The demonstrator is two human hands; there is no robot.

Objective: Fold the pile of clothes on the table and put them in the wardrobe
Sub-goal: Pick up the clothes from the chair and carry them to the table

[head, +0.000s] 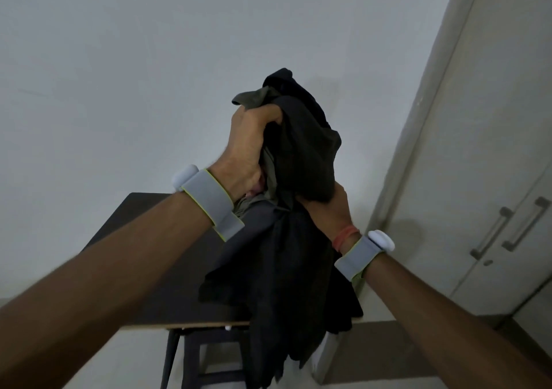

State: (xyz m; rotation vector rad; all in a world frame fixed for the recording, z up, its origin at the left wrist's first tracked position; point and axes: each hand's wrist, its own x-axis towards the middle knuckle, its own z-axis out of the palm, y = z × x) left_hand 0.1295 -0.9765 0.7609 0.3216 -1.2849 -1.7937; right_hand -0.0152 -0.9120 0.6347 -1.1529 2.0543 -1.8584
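In the head view, your left hand [251, 147] sits at the centre of the frame, raised in front of the pale wall [149, 75], with its fingers clenched tight around the upper part of a bundle of dark clothes [301, 149]. An olive-green fold pokes out just above your knuckles, and black fabric rises behind it. Your right hand [330, 212] is lower and to the right, pressed into the same bundle from the side. Its fingers are buried under the cloth, so you cannot tell how they are curled. The rest of the bundle hangs below both hands in loose black folds, down through the lower centre of the frame. It falls in front of the right end of the dark table [125, 233] and past its front edge. Whether it touches the tabletop cannot be told. Each wrist carries a grey wristband [209, 200] with a white pod, and an orange thread [346, 235] circles your right wrist beside its band. A dark stool [194, 358] stands under the table. The wardrobe [478, 149] fills the right side of the frame, its doors closed, with two metal handles [490, 233] at the lower right.
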